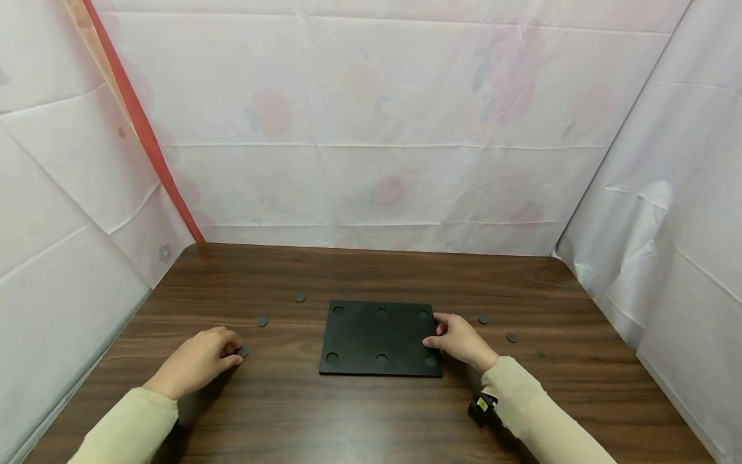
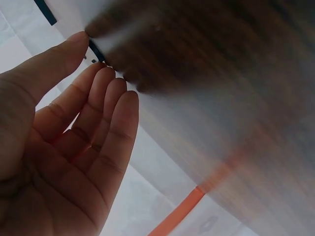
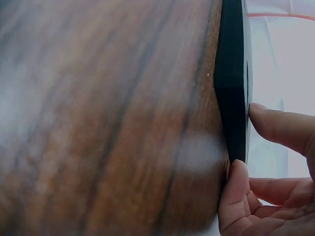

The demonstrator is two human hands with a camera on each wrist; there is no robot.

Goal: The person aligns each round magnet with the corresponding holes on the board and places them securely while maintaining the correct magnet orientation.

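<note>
A flat black board (image 1: pixel 379 338) with several round recesses lies on the wooden table. My right hand (image 1: pixel 460 338) grips its right edge, the thumb on top and the fingers against the side. In the right wrist view the thumb and fingers meet the edge of the black board (image 3: pixel 231 98). Off to the left, my left hand (image 1: pixel 199 361) has its thumb and fingertips at a small dark grey disc (image 1: pixel 243 352) on the table. The left wrist view shows this disc (image 2: pixel 96 50) edge-on, between the thumb tip and a fingertip.
Two more grey discs lie left of the board, a nearer disc (image 1: pixel 263 321) and a farther disc (image 1: pixel 299 298). Beyond my right hand lie another disc (image 1: pixel 484 319) and one more disc (image 1: pixel 512 338). White patterned cloth (image 1: pixel 371 129) hangs around the wooden table (image 1: pixel 278 412).
</note>
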